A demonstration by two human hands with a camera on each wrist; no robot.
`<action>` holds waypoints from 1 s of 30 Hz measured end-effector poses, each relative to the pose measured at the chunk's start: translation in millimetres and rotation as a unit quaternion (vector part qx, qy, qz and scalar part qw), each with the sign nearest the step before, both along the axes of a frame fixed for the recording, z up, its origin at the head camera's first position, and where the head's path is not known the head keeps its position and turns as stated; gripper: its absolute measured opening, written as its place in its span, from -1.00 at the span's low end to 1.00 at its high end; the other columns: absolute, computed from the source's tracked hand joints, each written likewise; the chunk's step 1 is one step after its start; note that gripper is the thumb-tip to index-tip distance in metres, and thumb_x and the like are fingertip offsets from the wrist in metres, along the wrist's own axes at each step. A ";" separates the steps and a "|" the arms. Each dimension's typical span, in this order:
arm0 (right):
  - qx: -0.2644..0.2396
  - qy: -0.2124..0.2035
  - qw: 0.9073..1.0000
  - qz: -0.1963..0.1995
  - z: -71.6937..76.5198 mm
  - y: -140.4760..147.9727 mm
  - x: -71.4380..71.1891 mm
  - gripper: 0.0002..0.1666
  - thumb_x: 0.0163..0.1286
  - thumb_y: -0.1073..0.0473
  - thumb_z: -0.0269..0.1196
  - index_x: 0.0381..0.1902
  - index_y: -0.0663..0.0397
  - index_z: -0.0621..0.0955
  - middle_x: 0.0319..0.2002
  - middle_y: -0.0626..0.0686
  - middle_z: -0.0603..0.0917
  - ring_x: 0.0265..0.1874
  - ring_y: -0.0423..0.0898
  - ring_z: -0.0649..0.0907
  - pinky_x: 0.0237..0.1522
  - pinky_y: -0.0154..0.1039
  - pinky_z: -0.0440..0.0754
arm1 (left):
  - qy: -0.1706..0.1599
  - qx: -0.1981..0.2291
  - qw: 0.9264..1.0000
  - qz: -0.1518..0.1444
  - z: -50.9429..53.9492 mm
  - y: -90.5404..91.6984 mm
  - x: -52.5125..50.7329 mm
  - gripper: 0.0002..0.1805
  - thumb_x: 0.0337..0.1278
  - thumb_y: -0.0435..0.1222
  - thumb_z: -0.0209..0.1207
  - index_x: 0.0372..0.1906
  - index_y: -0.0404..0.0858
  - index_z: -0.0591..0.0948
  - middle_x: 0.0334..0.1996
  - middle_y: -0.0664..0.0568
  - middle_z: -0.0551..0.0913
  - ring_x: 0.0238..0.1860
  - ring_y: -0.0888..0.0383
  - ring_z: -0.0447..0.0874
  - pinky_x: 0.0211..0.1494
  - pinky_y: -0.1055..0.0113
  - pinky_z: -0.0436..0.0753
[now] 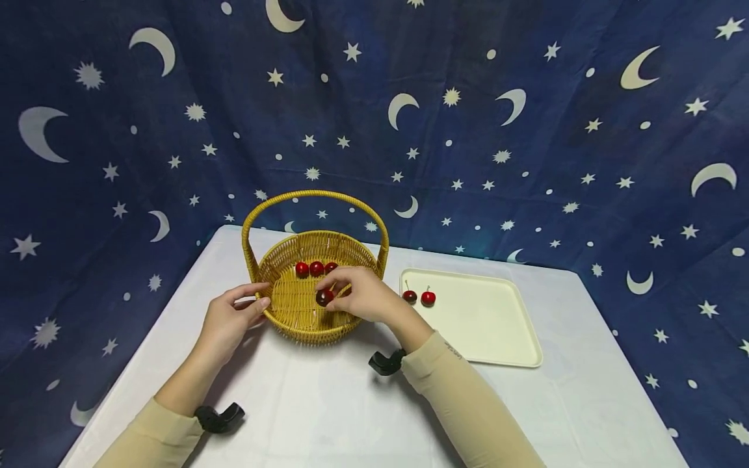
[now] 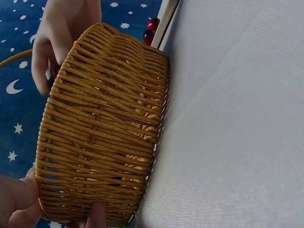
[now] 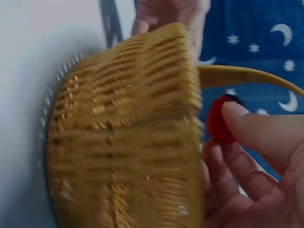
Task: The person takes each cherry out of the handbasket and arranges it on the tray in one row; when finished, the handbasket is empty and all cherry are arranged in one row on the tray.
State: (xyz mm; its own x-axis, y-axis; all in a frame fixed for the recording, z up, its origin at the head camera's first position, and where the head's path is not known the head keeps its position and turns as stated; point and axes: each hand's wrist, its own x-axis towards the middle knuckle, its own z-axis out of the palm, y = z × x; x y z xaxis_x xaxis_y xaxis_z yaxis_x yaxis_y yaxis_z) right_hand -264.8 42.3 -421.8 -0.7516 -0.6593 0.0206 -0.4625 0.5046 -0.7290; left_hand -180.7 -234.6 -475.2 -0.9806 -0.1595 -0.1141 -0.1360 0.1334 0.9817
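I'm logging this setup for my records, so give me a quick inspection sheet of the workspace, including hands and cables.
Surface: white tabletop, with soft shadows.
Job's things: wicker basket with three cherries visible inside; cream tray with two stemmed cherries at its left end.
Clutter: nothing seen.
Hands: left hand grips the basket's rim; right hand pinches another cherry above the basket. Each wrist wears a black device.
Cables: nothing seen.
Surroundings: dark blue cloth with moons and stars behind and beside the tabletop.
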 end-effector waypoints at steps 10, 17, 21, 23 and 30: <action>-0.087 0.007 0.995 -0.052 -5.5 107.5 6.9 -0.57 0.27 0.46 0.48 0.08 0.09 0.80 -0.04 0.07 0.80 -0.09 -0.04 0.75 0.03 -0.19 0.85 | 0.001 0.005 1.000 0.001 -0.5 0.3 -0.8 -0.47 0.53 -0.34 0.28 0.48 -0.39 0.54 0.46 -0.29 0.42 0.00 0.34 0.76 0.11 0.34 0.88; -0.046 0.009 0.986 -0.157 -26.8 179.0 -2.1 -0.55 0.25 0.48 0.50 0.10 0.15 0.79 0.00 0.15 0.81 -0.05 0.04 0.77 0.04 -0.20 0.86 | 0.003 -0.004 1.000 0.004 -0.1 0.9 -1.0 -0.48 0.54 -0.34 0.28 0.48 -0.36 0.54 0.47 -0.28 0.43 -0.03 0.42 0.73 0.12 0.34 0.87; 0.003 0.016 0.980 -0.196 -34.6 205.2 -9.6 -0.55 0.28 0.47 0.49 0.12 0.12 0.78 0.06 0.15 0.79 0.00 0.10 0.78 0.07 -0.03 0.87 | 0.006 -0.011 1.000 0.008 0.2 0.2 -0.7 -0.49 0.54 -0.34 0.27 0.48 -0.34 0.55 0.47 -0.25 0.42 -0.04 0.44 0.72 0.13 0.33 0.87; 0.034 0.014 0.978 -0.203 -39.7 212.8 -14.6 -0.56 0.31 0.45 0.47 0.14 0.10 0.78 0.08 0.15 0.78 0.02 0.11 0.77 0.06 0.00 0.86 | 0.006 -0.014 1.000 0.011 -0.1 -0.6 -0.1 -0.49 0.54 -0.34 0.27 0.48 -0.34 0.56 0.47 -0.25 0.44 -0.02 0.40 0.74 0.13 0.33 0.87; 0.098 0.010 0.974 -0.206 -58.4 223.1 -30.2 -0.56 0.30 0.45 0.46 0.12 0.06 0.77 0.08 0.15 0.77 0.01 0.09 0.76 0.14 0.09 0.78 | 0.006 -0.014 1.000 0.009 -0.7 1.2 0.3 -0.49 0.54 -0.33 0.28 0.47 -0.35 0.56 0.45 -0.29 0.45 0.00 0.33 0.76 0.10 0.35 0.88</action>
